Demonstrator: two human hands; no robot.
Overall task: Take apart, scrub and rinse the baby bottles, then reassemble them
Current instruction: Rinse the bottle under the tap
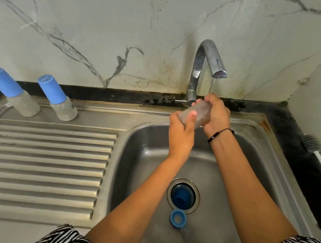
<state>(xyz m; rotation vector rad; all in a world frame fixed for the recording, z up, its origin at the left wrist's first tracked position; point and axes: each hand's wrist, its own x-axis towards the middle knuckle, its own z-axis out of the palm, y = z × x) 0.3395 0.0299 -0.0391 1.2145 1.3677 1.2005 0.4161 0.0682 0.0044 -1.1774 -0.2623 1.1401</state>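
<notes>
Fingers of both the left hand (180, 137) and right hand (216, 115) curl round a clear bottle body (196, 114) under the tap (205, 66)'s thin stream, over the steel sink (138, 158); no writing legible; marble-veined wall (86, 24) behind

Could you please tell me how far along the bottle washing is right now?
Two capped bottles stand on the drainboard. Both hands hold a bare bottle body under the tap's thin stream. Its blue ring and cap still lie in the sink, awaiting reassembly.
</notes>
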